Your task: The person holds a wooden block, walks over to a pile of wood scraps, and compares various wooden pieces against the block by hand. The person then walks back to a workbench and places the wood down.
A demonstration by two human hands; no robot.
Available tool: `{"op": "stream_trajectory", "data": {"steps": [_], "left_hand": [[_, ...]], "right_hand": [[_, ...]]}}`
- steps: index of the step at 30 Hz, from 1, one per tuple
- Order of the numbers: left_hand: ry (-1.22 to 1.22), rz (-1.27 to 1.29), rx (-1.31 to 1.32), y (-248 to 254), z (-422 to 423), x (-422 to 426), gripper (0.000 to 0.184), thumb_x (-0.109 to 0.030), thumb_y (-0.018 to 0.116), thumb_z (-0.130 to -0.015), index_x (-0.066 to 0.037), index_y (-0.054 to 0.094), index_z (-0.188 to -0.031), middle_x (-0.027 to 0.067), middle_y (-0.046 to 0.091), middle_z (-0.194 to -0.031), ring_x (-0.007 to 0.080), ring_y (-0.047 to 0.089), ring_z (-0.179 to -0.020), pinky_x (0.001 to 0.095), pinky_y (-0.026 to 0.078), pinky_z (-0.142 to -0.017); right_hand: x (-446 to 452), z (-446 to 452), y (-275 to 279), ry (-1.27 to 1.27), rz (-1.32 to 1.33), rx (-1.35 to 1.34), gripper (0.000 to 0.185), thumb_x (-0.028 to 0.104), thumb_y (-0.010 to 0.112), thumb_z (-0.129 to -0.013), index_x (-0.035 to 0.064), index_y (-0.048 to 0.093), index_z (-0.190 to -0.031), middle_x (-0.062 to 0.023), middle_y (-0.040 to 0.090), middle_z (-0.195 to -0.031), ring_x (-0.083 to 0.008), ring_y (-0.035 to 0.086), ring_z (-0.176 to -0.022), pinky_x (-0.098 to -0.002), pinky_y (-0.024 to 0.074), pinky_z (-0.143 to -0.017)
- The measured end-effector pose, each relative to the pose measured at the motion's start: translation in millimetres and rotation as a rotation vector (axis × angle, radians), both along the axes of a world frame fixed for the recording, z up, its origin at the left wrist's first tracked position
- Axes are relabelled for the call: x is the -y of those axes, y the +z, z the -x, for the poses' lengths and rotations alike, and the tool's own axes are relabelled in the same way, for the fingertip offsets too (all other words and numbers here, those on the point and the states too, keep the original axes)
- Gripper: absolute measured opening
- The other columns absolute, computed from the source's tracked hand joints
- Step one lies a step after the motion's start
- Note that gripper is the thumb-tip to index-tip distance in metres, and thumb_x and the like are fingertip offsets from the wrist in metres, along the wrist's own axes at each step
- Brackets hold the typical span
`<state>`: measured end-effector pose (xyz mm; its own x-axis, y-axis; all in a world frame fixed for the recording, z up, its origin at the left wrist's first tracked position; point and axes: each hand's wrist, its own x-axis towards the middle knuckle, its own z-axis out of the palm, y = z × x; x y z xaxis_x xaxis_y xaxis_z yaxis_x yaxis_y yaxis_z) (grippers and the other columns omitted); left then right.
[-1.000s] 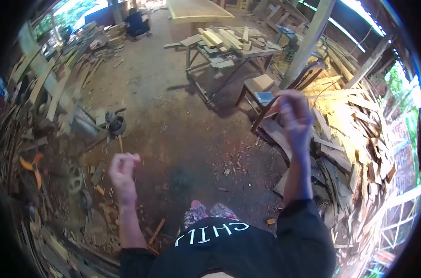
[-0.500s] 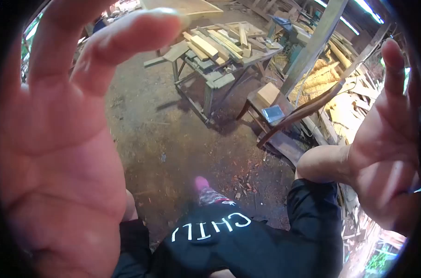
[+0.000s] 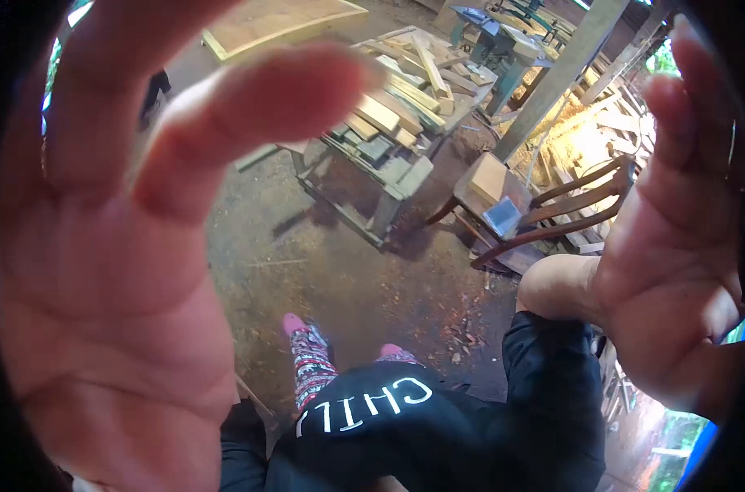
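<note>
Close to the camera, my left hand point(image 3: 118, 287) fills the left side of the view, palm showing, fingers apart and nothing held. My right hand point(image 3: 676, 246) is raised at the right edge, palm showing, its fingers spread and empty. Neither hand touches an object. Nearest to my right hand is a wooden chair point(image 3: 573, 215), with a light wood block point(image 3: 488, 178) and a flat grey-blue device point(image 3: 502, 216) on its seat. Beyond my left thumb, cut wood pieces point(image 3: 401, 98) lie piled on a rough workbench point(image 3: 407, 178). The fingertips of my left hand run out of view at the top.
A large framed wooden panel point(image 3: 278, 26) lies behind the workbench. A post point(image 3: 565, 78) rises beyond the chair. Blue-green machinery point(image 3: 512, 61) stands at the back, near sawdust and wood scraps point(image 3: 590, 127). Wood chips point(image 3: 462, 332) lie on the floor.
Both hands have risen from lower in front of the body to close by the camera, their fingers spreading. The workbench and chair now appear larger and turned, and both feet show below.
</note>
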<state>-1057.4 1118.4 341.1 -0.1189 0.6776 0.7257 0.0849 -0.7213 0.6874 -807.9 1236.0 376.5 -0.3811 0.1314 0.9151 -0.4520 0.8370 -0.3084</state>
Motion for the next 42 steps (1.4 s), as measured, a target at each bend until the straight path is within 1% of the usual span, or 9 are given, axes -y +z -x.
{"op": "stream_trajectory", "data": {"steps": [12,15,18,23,26,29,36,40,42], "left_hand": [[-0.074,-0.066,-0.034,66.0,273.5,-112.2,0.06,-0.044,0.04,-0.1,0.001,0.041,-0.14,0.0183,0.054,-0.131,0.0294,0.051,-0.123,0.0366,0.04,-0.1],[-0.157,-0.106,-0.024,57.8,376.5,-136.0,0.06,-0.044,0.04,-0.1,0.001,0.04,-0.14,0.0183,0.054,-0.132,0.0295,0.051,-0.124,0.0365,0.04,-0.1],[0.028,-0.004,0.056,36.9,436.8,-198.5,0.057,-0.042,0.04,-0.101,0.001,0.042,-0.138,0.0149,0.054,-0.132,0.0263,0.052,-0.122,0.0362,0.04,-0.1],[-0.035,0.325,0.441,-55.3,621.8,-365.3,0.041,-0.031,0.051,-0.1,-0.003,0.052,-0.13,0.007,0.062,-0.117,0.0174,0.055,-0.115,0.0304,0.039,-0.098],[0.017,0.651,0.677,-123.7,736.1,-453.8,0.037,-0.03,0.057,-0.097,-0.01,0.054,-0.128,0.0015,0.059,-0.118,0.0157,0.056,-0.114,0.0287,0.045,-0.093],[-0.068,0.945,0.755,-230.4,886.3,-537.2,0.021,-0.034,0.068,-0.089,-0.02,0.064,-0.104,0.0001,0.061,-0.117,0.015,0.062,-0.102,0.0292,0.055,-0.066],[0.526,1.243,1.058,-308.5,981.3,-597.5,0.041,-0.042,0.072,-0.082,-0.018,0.06,-0.113,-0.0044,0.058,-0.114,0.0232,0.06,-0.107,0.0396,0.058,-0.075],[0.472,1.351,0.995,-345.5,1036.8,-629.7,0.051,-0.054,0.064,-0.082,-0.013,0.057,-0.111,0.0063,0.055,-0.102,0.0246,0.055,-0.086,0.0393,0.053,-0.064],[0.401,1.319,0.85,-368.5,1066.0,-633.3,0.073,-0.054,0.066,-0.078,-0.011,0.041,-0.131,0.0154,0.046,-0.126,0.0291,0.054,-0.095,0.0428,0.048,-0.067]], "right_hand": [[-31.8,209.4,53.8,-0.269,-0.213,0.103,0.07,0.057,0.035,-0.098,-0.0015,0.046,-0.136,-0.0321,0.041,-0.137,-0.0391,0.047,-0.121,-0.0488,0.0423,-0.094],[-49.8,243.3,11.2,-0.815,-0.201,-0.016,0.049,0.042,0.049,-0.098,-0.0061,0.055,-0.108,-0.0228,0.06,-0.097,-0.0285,0.058,-0.082,-0.0361,0.0487,-0.074],[-66.0,262.4,-49.9,-0.907,0.283,0.021,0.009,0.004,0.057,-0.092,0.0008,0.064,-0.089,-0.0057,0.062,-0.078,-0.0094,0.057,-0.067,-0.0213,0.045,-0.059],[-97.1,293.0,-192.3,-1.243,0.969,0.087,0.017,0.013,0.065,-0.091,0.0004,0.062,-0.079,0.0026,0.057,-0.066,-0.0028,0.052,-0.059,-0.0209,0.0422,-0.053],[-112.6,330.5,-267.8,-1.344,1.118,0.165,0.019,0.019,0.066,-0.09,0.0011,0.064,-0.083,-0.004,0.062,-0.066,-0.0061,0.055,-0.06,-0.0255,0.0456,-0.055],[-111.1,365.8,-319.6,-1.391,0.783,0.648,0.017,0.02,0.063,-0.085,0.0035,0.059,-0.082,-0.0154,0.063,-0.082,-0.0363,0.062,-0.081,-0.0451,0.0504,-0.069],[-62.0,447.1,-392.2,-1.214,1.231,1.092,0.022,0.025,0.064,-0.085,0.007,0.059,-0.098,-0.0196,0.061,-0.099,-0.0396,0.06,-0.098,-0.049,0.0498,-0.081],[-29.9,504.8,-427.8,-1.198,1.389,1.233,0.031,0.03,0.065,-0.084,0.0077,0.06,-0.105,-0.0201,0.061,-0.105,-0.039,0.059,-0.104,-0.0479,0.0494,-0.085],[-23.1,536.7,-442.8,-1.178,1.441,1.197,0.03,0.032,0.066,-0.082,0.0061,0.06,-0.097,-0.0204,0.061,-0.101,-0.0398,0.059,-0.101,-0.047,0.0492,-0.084]]}}
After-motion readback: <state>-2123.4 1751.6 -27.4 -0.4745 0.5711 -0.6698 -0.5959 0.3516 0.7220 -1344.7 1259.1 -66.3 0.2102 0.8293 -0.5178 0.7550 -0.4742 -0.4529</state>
